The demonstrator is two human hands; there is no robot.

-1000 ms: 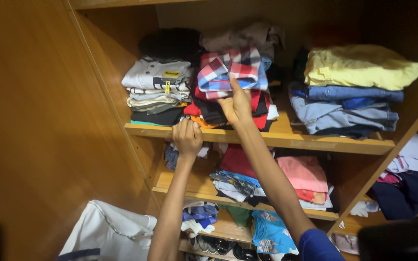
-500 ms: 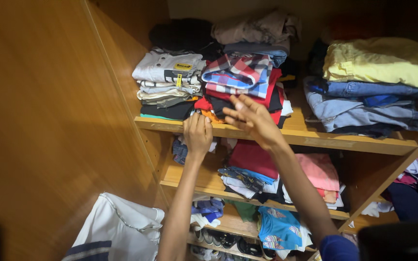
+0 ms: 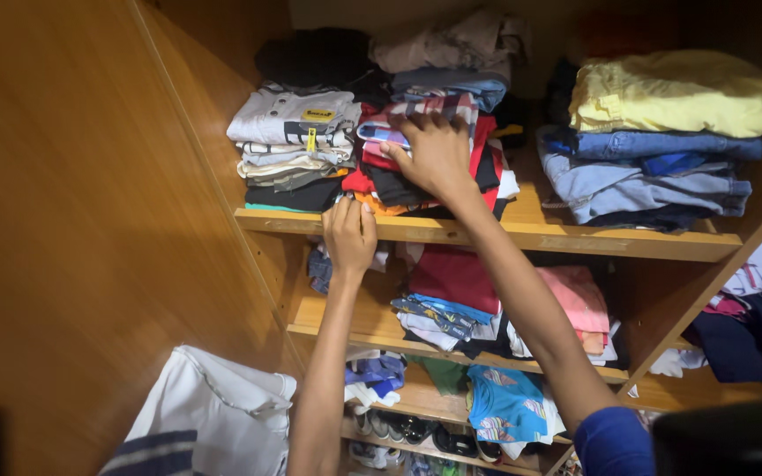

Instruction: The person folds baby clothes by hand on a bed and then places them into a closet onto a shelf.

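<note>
Right hand [image 3: 434, 154], fingers spread flat and grasping nothing, presses the front of a soft stack of folded plaid and red garments [image 3: 425, 163] on the upper wooden shelf [image 3: 522, 234]. Left hand [image 3: 350, 234], fingers curled, rests on the shelf's smooth front edge, below a folded grey-and-white pile [image 3: 293, 145]; whether it grips cannot be told

The right hand [image 3: 434, 154] has returned up from the shelf edge [image 3: 487, 234] onto the middle clothes stack [image 3: 425, 150].

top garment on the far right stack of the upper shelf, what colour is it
Yellow: the folded garment on the right-hand stack, clearest in the head view.
</note>
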